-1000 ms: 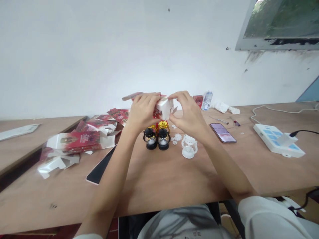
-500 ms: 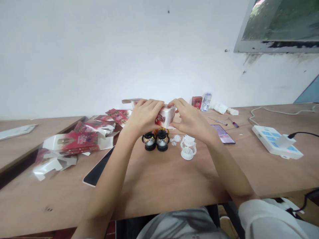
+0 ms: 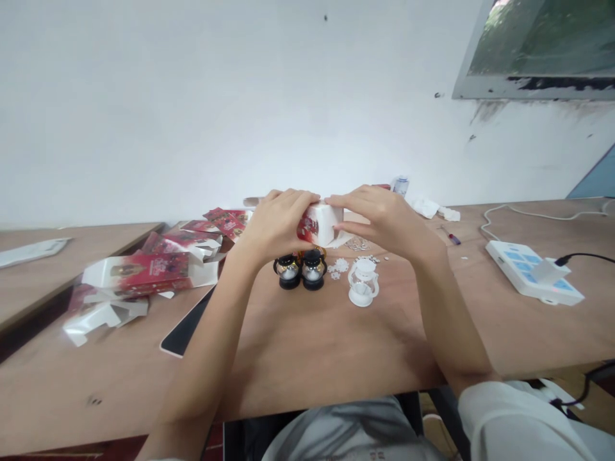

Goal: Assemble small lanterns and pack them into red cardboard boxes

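Note:
My left hand (image 3: 281, 224) is closed around a small red and white cardboard box (image 3: 308, 228), held above the table with its white end facing right. At that end, the fingers of my right hand (image 3: 369, 214) rest on the top edge and side, pressing the white flap. Part of the box is hidden behind my left fingers. Below it stand two small black lanterns (image 3: 313, 270) side by side, with something amber partly hidden behind them. To their right a white lantern (image 3: 364, 283) stands upright, near small white snowflake-shaped pieces (image 3: 340, 266).
Flattened red boxes (image 3: 154, 272) lie piled at the left, beside a dark-screened phone or tablet (image 3: 185, 326) partly under my left arm. A white power strip (image 3: 533, 272) with a plugged-in adapter is at the right. Farther back are a small screwdriver (image 3: 452, 237) and crumpled white tissue (image 3: 426, 208).
My right hand has turned and its fingers have stretched farther over the box's white end. The box's end now looks smoother and faces more toward me. My left hand keeps its hold.

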`<state>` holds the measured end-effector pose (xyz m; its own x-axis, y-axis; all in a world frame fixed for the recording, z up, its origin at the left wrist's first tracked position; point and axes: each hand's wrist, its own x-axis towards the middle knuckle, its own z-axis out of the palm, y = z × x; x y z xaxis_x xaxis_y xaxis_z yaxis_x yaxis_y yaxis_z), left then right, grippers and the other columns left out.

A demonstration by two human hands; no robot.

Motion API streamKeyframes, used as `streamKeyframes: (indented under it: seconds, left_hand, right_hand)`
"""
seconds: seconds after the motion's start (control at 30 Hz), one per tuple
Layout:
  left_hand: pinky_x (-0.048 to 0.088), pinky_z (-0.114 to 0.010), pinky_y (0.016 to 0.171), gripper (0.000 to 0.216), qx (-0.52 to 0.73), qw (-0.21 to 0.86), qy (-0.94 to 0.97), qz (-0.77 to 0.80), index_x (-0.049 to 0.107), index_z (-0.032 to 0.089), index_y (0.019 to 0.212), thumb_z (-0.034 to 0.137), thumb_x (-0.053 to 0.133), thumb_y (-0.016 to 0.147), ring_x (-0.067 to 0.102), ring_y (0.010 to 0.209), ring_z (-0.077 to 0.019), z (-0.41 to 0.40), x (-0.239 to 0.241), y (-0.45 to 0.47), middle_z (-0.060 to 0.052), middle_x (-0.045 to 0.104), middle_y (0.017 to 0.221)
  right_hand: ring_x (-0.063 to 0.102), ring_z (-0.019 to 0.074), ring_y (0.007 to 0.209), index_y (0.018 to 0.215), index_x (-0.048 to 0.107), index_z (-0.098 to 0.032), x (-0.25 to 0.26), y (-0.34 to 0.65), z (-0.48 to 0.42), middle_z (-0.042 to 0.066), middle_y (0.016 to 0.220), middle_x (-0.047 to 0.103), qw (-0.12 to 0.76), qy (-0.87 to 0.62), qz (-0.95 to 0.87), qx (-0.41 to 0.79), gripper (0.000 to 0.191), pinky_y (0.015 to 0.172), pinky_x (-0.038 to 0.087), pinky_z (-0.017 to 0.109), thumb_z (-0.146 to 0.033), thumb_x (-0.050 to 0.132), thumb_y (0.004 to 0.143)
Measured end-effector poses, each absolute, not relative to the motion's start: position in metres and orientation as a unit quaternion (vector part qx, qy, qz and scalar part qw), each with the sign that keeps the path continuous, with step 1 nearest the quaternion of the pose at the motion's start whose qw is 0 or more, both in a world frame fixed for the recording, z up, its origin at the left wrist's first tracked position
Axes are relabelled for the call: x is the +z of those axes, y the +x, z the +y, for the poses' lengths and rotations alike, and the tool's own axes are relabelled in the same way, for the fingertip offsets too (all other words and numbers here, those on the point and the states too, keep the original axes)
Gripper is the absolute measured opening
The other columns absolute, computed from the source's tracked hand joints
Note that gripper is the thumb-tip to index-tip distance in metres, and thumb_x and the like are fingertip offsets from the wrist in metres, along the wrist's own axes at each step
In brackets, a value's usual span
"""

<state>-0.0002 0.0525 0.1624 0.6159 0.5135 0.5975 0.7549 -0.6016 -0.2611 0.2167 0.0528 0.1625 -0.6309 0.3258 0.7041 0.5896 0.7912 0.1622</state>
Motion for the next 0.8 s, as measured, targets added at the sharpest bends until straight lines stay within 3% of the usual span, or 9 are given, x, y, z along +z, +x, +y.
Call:
streamKeyframes:
  seconds: [0.23, 0.47, 0.67, 0.8]
  left_hand:
    - [0.039, -0.033, 0.076, 0.052, -0.252, 0.191, -0.872, -0.373, 0.046, 0.020, 0.105, 0.054, 0.063, 0.069, 0.057, 0.080, -0.0214, 0.0474, 0.1664, 0.0023, -0.005, 0.063, 0.091]
    - [0.036, -0.027, 0.061, 0.053, -0.253, 0.154, -0.869, -0.397, 0.047, 0.019, 0.095, 0.059, 0.063, 0.066, 0.052, 0.064, -0.0181, 0.0430, 0.1689, 0.0016, -0.002, 0.058, 0.073]
    - [0.035, -0.025, 0.057, 0.055, -0.257, 0.151, -0.875, -0.382, 0.048, 0.020, 0.093, 0.062, 0.066, 0.063, 0.052, 0.065, -0.0172, 0.0424, 0.1698, 0.0007, -0.001, 0.056, 0.072]
    - [0.030, -0.023, 0.050, 0.050, -0.296, 0.134, -0.869, -0.372, 0.048, 0.020, 0.078, 0.066, 0.064, 0.064, 0.045, 0.053, -0.0115, 0.0447, 0.1677, -0.0017, 0.004, 0.049, 0.057]
  right_hand:
    - [0.056, 0.0193, 0.083, 0.118, 0.057, -0.021, 0.1651, 0.2199, 0.0461, 0.006, 0.092, 0.067, 0.334, -0.263, -0.882, -0.202, 0.029, 0.072, 0.044, 0.032, -0.024, 0.043, 0.093]
    - [0.053, 0.0173, 0.079, 0.120, 0.057, -0.021, 0.1631, 0.2210, 0.0476, 0.006, 0.085, 0.062, 0.349, -0.252, -0.888, -0.160, 0.033, 0.068, 0.044, 0.029, -0.014, 0.041, 0.092]
    - [0.055, 0.0134, 0.075, 0.101, 0.064, -0.020, 0.1674, 0.2241, 0.0441, 0.004, 0.084, 0.057, 0.400, -0.256, -0.874, -0.110, 0.028, 0.067, 0.043, 0.027, -0.020, 0.037, 0.094]
    - [0.057, 0.0128, 0.082, 0.098, 0.063, -0.020, 0.1712, 0.2241, 0.0421, 0.003, 0.087, 0.063, 0.401, -0.208, -0.892, -0.027, 0.031, 0.074, 0.043, 0.027, -0.030, 0.033, 0.097]
